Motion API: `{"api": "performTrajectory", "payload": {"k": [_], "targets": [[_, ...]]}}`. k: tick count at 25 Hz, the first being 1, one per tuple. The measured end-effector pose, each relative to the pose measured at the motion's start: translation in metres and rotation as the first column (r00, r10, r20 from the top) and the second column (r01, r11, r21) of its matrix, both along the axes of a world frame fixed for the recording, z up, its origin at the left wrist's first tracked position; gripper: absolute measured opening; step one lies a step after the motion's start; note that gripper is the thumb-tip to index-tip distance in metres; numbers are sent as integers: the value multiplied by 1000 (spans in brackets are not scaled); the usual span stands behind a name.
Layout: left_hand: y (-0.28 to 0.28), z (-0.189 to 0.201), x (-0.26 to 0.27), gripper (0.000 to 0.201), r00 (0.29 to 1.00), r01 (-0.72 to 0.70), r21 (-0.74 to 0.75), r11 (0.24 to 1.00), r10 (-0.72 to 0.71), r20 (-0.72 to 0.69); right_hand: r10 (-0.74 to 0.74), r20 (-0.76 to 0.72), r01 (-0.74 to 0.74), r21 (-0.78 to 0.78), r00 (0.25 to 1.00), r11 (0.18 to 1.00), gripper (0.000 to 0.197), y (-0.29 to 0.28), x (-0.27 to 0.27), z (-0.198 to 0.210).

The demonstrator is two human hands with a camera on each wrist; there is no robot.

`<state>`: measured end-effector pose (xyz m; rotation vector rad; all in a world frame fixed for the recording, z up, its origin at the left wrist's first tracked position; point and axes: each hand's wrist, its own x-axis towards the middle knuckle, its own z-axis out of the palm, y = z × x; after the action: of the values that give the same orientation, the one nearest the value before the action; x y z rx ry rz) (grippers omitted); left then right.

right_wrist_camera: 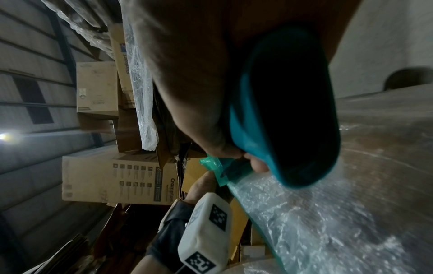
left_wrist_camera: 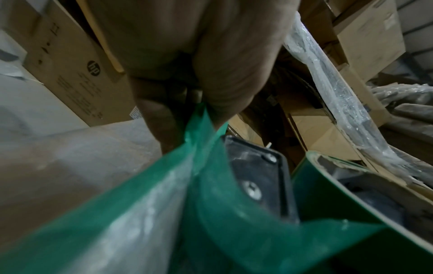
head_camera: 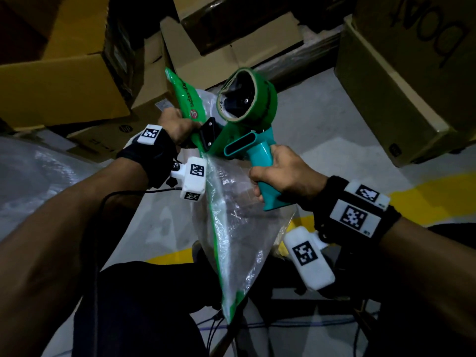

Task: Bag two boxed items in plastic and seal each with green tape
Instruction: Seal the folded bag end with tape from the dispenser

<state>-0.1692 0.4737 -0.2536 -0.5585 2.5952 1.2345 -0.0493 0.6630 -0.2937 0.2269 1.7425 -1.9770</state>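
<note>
A clear plastic bag point(head_camera: 239, 228) hangs between my hands, and a strip of green tape point(head_camera: 215, 240) runs down its left edge. My left hand point(head_camera: 175, 124) pinches the bag's top corner, where a printed green tape tail point(head_camera: 185, 96) sticks up. In the left wrist view my fingertips point(left_wrist_camera: 164, 118) pinch the green tape point(left_wrist_camera: 199, 126). My right hand point(head_camera: 283, 173) grips the teal handle point(head_camera: 265, 181) of the tape dispenser point(head_camera: 231, 135), which presses against that corner. Its green roll point(head_camera: 247, 99) sits on top. I cannot make out what is in the bag.
Stacked cardboard boxes point(head_camera: 77, 81) crowd the far side, and a large one point(head_camera: 401, 81) stands at the right. A bubble-wrap sheet point(head_camera: 33, 171) lies at the left. Below are a grey floor with a yellow line point(head_camera: 425, 191), my legs and some cables point(head_camera: 283, 324).
</note>
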Motion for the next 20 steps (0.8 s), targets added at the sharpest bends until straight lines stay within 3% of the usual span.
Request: {"api": "performTrajectory", "payload": {"k": [5, 8, 12, 17, 20], "targets": [[-5, -4, -4, 13, 999, -34, 47, 998, 34, 1, 15, -48, -13, 41, 999, 999, 18, 2, 2, 1], [-18, -6, -10, 24, 995, -101, 123, 987, 102, 2, 79, -104, -70, 88, 992, 994, 10, 7, 9, 2], [-36, -7, -11, 29, 990, -137, 129, 982, 133, 38, 98, -88, -83, 156, 991, 984, 17, 5, 17, 0], [-50, -7, -13, 9, 995, -97, 152, 984, 93, 35, 136, -33, -128, 178, 990, 976, 20, 7, 26, -6], [-62, -9, -15, 9, 990, -144, 165, 976, 143, 21, 203, -31, -193, 203, 979, 960, 40, 7, 34, -10]]}}
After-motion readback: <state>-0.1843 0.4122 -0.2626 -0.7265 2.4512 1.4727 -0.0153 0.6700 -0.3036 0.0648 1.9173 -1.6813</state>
